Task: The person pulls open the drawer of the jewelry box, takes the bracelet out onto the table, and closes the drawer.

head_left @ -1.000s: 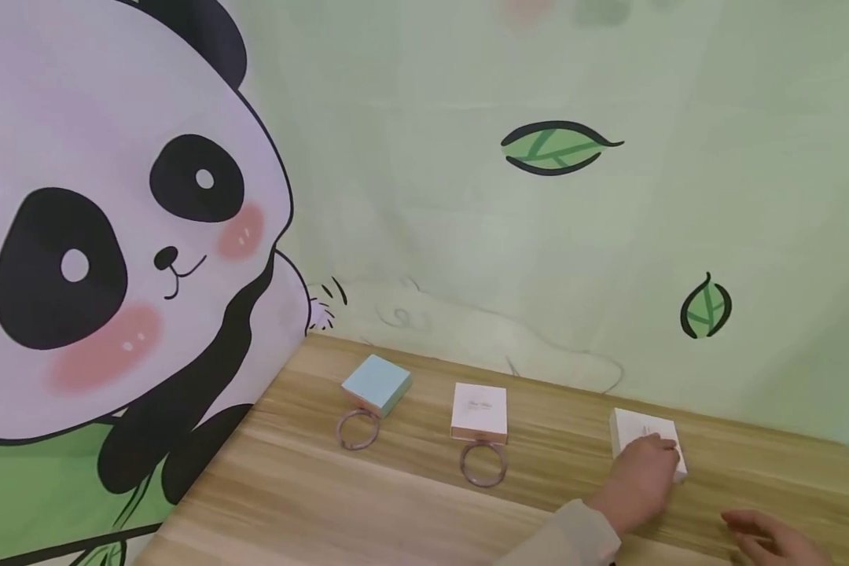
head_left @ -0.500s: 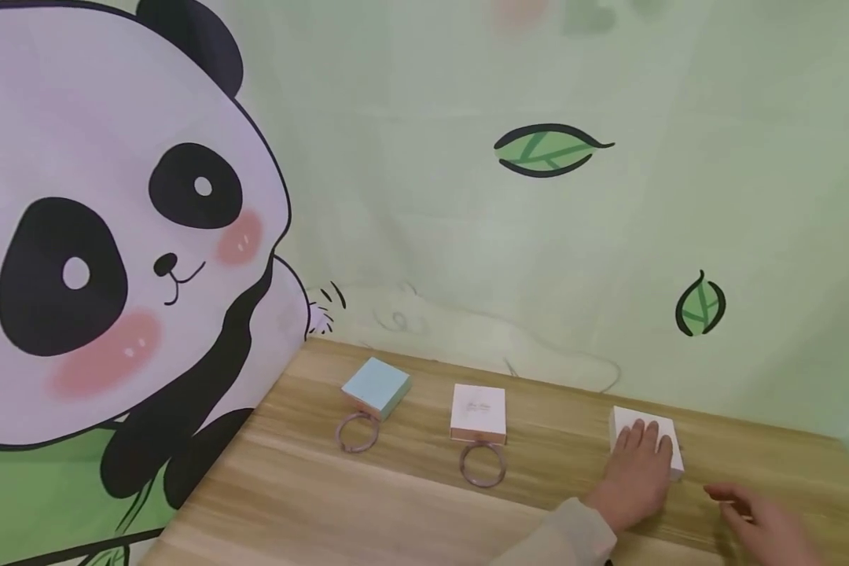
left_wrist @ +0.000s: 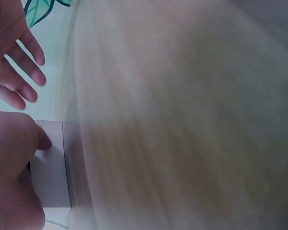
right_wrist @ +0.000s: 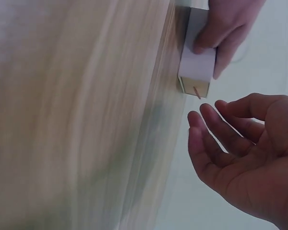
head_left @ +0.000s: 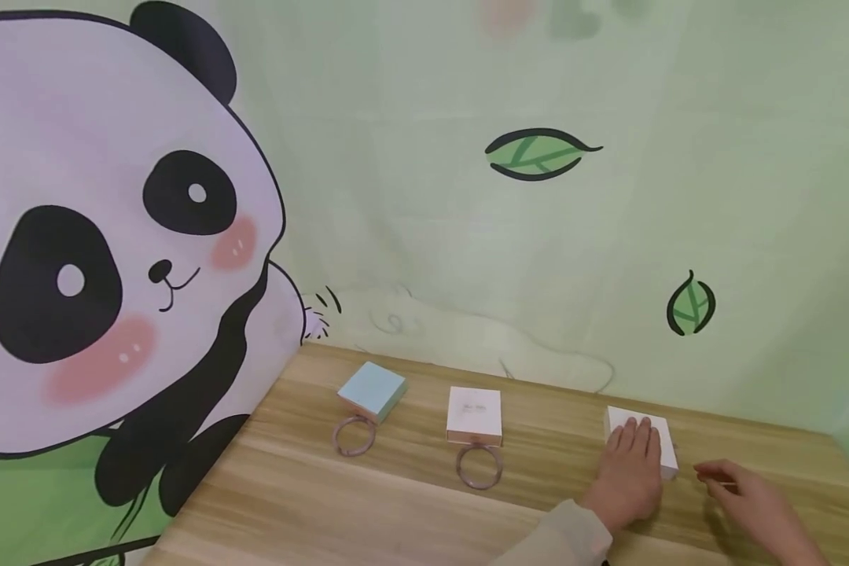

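A small white box (head_left: 667, 450) sits on the wooden table at the right. My left hand (head_left: 626, 479) holds it, fingers laid over its top and thumb (right_wrist: 202, 44) against its near side. In the right wrist view, a short brown ribbon tab (right_wrist: 197, 93) sticks out of the box's end. My right hand (head_left: 753, 499) hovers just right of that end, its fingers loosely bent and grasping nothing; its fingertips (right_wrist: 194, 117) are close to the tab but apart from it.
Left along the table (head_left: 311, 519) stand a white-topped box (head_left: 474, 413) and a light blue box (head_left: 372, 389). A thin ring (head_left: 479, 468) lies before the white-topped one, another ring (head_left: 354, 436) before the blue. Behind rises a green printed backdrop (head_left: 410, 196).
My left fingers have shifted from the box's right part to lie across its top. My right hand has moved up and left, nearer the box's end. The camera view shifted slightly.
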`<control>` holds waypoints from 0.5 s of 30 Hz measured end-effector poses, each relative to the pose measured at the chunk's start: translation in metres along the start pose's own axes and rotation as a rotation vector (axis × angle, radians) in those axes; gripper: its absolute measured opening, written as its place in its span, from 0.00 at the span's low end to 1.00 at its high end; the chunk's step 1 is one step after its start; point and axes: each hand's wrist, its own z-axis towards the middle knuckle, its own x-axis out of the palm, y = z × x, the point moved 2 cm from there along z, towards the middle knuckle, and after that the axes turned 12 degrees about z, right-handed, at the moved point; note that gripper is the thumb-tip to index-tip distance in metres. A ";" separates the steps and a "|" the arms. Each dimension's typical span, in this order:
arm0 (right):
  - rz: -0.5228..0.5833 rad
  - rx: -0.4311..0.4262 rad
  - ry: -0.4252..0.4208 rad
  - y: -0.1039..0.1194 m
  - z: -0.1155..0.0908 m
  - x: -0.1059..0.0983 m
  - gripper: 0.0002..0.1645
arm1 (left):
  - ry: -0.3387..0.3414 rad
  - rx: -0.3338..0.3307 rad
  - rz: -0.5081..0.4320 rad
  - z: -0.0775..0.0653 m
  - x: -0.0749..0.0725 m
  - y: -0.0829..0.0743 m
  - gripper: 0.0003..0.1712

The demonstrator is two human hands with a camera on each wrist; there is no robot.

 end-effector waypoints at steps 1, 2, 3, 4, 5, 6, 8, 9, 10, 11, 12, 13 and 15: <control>0.009 0.000 -0.002 0.000 0.003 0.000 0.18 | -0.003 -0.001 0.003 0.001 -0.001 0.000 0.35; 0.018 0.003 -0.002 0.000 0.007 -0.001 0.19 | -0.002 -0.001 -0.001 0.001 -0.001 0.001 0.35; 0.029 0.015 0.002 -0.001 0.010 -0.001 0.20 | -0.003 0.002 -0.011 0.001 -0.001 0.000 0.36; 0.045 0.032 0.006 -0.001 0.013 0.000 0.22 | -0.005 0.003 -0.015 0.001 -0.001 0.000 0.36; 0.063 0.047 0.005 -0.002 0.017 0.000 0.23 | -0.007 0.003 -0.021 0.001 -0.001 0.000 0.36; 0.076 0.064 0.007 -0.003 0.020 0.000 0.24 | -0.008 0.002 -0.024 0.001 -0.001 0.000 0.36; 0.165 0.112 0.020 -0.007 0.026 0.002 0.26 | -0.003 0.007 -0.034 0.000 -0.001 -0.001 0.36; 0.221 0.136 0.029 -0.010 0.028 0.004 0.27 | -0.006 0.011 -0.034 -0.001 -0.001 -0.001 0.36; 0.277 0.167 0.034 -0.012 0.031 0.005 0.28 | -0.004 0.013 -0.033 -0.002 -0.001 -0.001 0.36; 0.332 0.190 0.043 -0.015 0.034 0.007 0.29 | -0.007 0.011 -0.032 -0.003 -0.001 -0.001 0.36; 0.393 0.214 0.053 -0.017 0.036 0.009 0.29 | -0.009 0.010 -0.028 -0.004 -0.001 -0.002 0.36; 0.462 0.236 0.068 -0.019 0.038 0.011 0.29 | -0.014 0.009 -0.029 -0.005 -0.001 -0.002 0.37; 0.538 0.274 0.085 -0.023 0.040 0.014 0.29 | -0.020 0.012 -0.019 -0.008 -0.001 -0.004 0.36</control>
